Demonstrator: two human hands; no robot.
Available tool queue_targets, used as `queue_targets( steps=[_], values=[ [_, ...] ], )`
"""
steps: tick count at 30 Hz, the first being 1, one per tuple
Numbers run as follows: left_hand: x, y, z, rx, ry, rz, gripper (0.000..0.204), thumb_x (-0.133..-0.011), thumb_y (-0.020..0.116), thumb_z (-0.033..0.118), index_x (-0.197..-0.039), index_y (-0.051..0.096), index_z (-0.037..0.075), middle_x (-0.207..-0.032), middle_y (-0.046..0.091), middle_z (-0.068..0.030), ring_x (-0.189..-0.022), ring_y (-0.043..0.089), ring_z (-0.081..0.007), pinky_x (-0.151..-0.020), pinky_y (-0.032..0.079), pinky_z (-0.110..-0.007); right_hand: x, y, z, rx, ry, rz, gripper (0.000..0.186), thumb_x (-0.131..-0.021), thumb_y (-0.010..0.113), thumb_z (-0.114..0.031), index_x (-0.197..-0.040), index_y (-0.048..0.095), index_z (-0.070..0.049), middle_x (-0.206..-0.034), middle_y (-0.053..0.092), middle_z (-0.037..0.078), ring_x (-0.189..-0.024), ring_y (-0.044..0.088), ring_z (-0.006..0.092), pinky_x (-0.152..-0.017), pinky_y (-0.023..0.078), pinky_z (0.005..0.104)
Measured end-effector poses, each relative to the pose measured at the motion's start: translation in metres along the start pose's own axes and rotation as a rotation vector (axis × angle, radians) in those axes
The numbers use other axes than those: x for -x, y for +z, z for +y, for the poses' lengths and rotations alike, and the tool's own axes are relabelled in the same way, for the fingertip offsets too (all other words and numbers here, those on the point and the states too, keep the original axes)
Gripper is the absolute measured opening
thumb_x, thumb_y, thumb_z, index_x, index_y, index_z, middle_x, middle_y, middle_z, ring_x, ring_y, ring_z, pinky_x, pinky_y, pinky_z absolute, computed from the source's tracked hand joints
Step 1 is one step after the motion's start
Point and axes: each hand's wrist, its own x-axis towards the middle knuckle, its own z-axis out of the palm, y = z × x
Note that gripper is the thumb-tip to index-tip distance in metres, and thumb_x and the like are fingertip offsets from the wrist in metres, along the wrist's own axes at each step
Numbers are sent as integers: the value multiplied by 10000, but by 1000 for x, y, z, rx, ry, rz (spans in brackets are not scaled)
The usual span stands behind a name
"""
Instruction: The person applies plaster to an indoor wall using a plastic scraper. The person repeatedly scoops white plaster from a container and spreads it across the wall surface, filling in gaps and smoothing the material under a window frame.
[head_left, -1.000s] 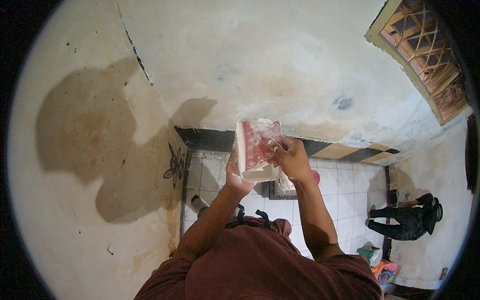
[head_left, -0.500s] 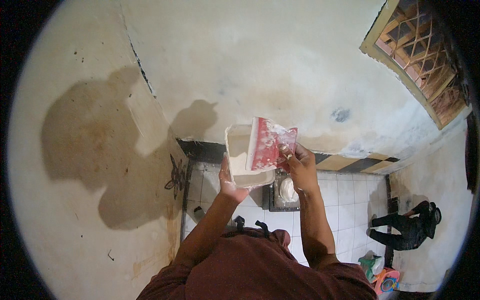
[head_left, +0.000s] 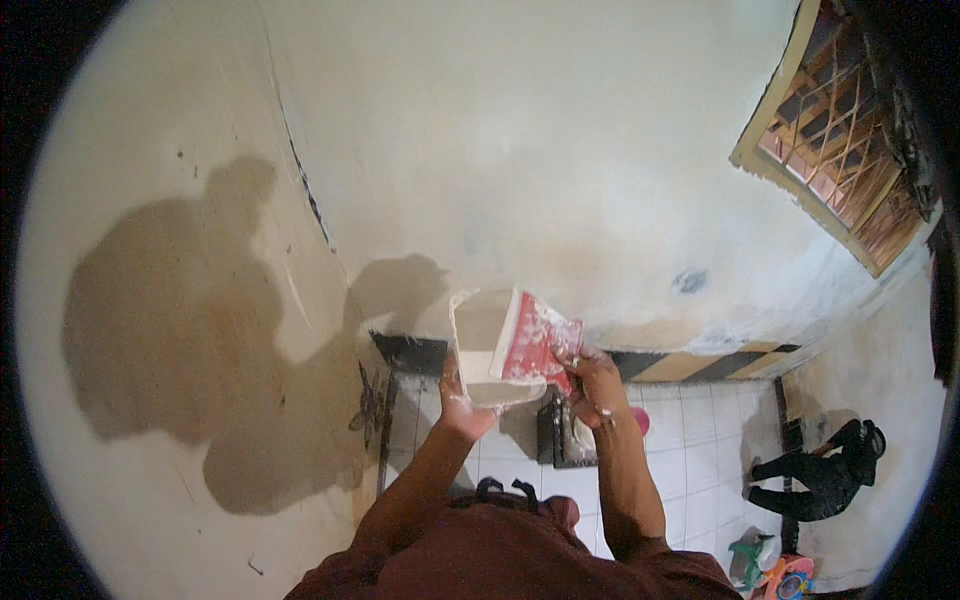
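My left hand (head_left: 462, 410) grips a whitish plastic container (head_left: 475, 323) by its side and lower corner, with pale paste inside. My right hand (head_left: 593, 385) is closed on a red flat scraper (head_left: 532, 340), smeared with white, whose blade edge lies over the container's opening. Below and partly behind them, a dark-rimmed tray (head_left: 548, 437) on the tiled floor holds white material, with a pink round object (head_left: 640, 422) beside it.
The stained wall (head_left: 520, 150) stands ahead, another wall to the left bears my shadow. A window grille (head_left: 830, 120) is at upper right. A person in dark clothing (head_left: 820, 470) is on the right. Colourful items (head_left: 760, 565) lie at lower right on the white tiles (head_left: 700, 450).
The container and scraper have moved lower in the picture, as have wall and floor. The scraper has shifted rightward within the container's opening, showing more of the paste inside.
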Motion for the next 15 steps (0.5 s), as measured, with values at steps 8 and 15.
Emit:
queue_targets(
  steps=[8, 15],
  values=[
    [-29, -6, 83, -59, 32, 46, 778, -832, 526, 684, -1409, 470, 165, -1371, 546, -102, -1223, 544, -386, -987, 423, -646, -53, 79, -17, 5, -158, -75, 171, -935, 602, -98, -1092, 628, -36, -998, 688, 48, -801, 665, 121, -625, 539, 227],
    [-35, -11, 128, -92, 71, -59, 695, -868, 480, 653, -1397, 479, 202, -1360, 550, -75, -1225, 548, -360, -967, 445, -644, -107, 174, -127, -46, -547, -158, 168, -926, 605, -117, -1067, 653, -38, -887, 631, -15, -643, 497, 52, -495, 345, 201]
  ],
)
